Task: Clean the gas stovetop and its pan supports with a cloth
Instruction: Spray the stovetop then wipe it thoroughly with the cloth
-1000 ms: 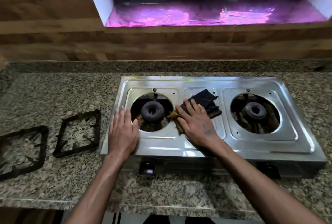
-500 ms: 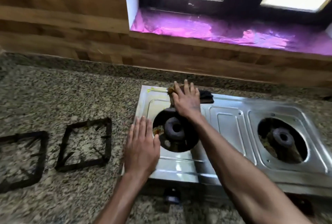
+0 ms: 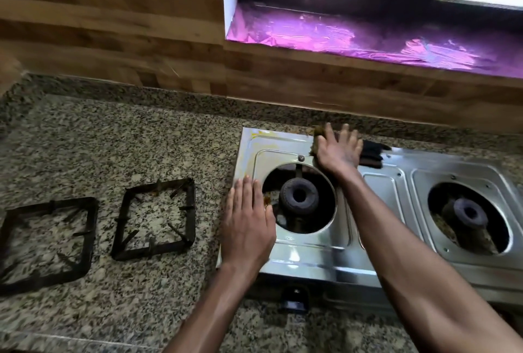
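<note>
Shiny silver metal gas stove [image 3: 376, 256] sits on the speckled stone desk [image 3: 113, 140]. Right hand [image 3: 338, 151] presses a dark, dirty cloth [image 3: 370, 153] flat at its back edge. Left hand [image 3: 247, 225] lies open on its front-left corner.

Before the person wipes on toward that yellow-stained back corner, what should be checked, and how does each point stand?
1. Cloth under right hand: ok, palm pressed flat on it.
2. Left hand steadying stovetop: ok, flat on the front left edge.
3. Pan supports off the stove: ok, both on the counter.
4. Burners unlit: ok, no flame visible.
5. Knobs turned off: cannot tell.
</note>
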Tool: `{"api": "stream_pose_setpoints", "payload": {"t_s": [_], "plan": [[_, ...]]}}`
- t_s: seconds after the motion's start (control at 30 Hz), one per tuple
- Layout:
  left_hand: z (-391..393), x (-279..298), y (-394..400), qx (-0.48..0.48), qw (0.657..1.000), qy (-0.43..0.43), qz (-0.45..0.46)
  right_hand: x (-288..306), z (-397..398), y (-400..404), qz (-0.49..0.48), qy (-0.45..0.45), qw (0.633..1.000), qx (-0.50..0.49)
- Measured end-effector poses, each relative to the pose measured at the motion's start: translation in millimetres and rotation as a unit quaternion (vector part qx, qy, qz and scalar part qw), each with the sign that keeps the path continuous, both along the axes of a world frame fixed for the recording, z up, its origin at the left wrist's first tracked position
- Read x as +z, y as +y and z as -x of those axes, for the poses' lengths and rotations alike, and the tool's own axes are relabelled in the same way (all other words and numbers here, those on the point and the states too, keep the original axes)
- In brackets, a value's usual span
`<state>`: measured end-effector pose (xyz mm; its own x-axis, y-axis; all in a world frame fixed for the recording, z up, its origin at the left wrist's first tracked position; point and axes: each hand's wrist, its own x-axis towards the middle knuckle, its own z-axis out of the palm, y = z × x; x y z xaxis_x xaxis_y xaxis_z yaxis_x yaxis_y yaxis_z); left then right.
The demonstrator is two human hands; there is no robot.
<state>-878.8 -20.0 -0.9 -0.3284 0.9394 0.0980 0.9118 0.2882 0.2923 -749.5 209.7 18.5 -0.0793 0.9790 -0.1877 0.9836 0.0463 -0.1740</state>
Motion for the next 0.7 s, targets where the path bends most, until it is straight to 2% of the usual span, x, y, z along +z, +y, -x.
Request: {"api": "stream_pose_setpoints", "payload": {"t_s": [0.17, 0.27, 0.33, 0.5, 0.6, 0.7], "plan": [[1, 0, 0, -0.006, 1.000, 0.005, 0.007, 1, 92, -34, -0.001, 0.009, 0.983, 0.184], [2, 0, 1, -0.008, 1.000, 0.007, 0.010, 1, 106, -51, 0.001, 0.013, 0.964, 0.265], [2, -1, 1, -0.006, 1.000, 0.005, 0.011, 2, 88, -40, 0.004, 0.012, 0.967, 0.256], [1, 1, 0, -0.006, 1.000, 0.000, 0.006, 5, -13, -4, 0.015, 0.000, 0.990, 0.140], [0, 0, 1, -0.006, 1.000, 0.002, 0.009, 4, -73, -23, 0.006, 0.007, 0.993, 0.114], [2, 0, 1, -0.006, 1.000, 0.002, 0.011, -6, -88, -71, -0.010, 0.008, 0.990, 0.137]]}}
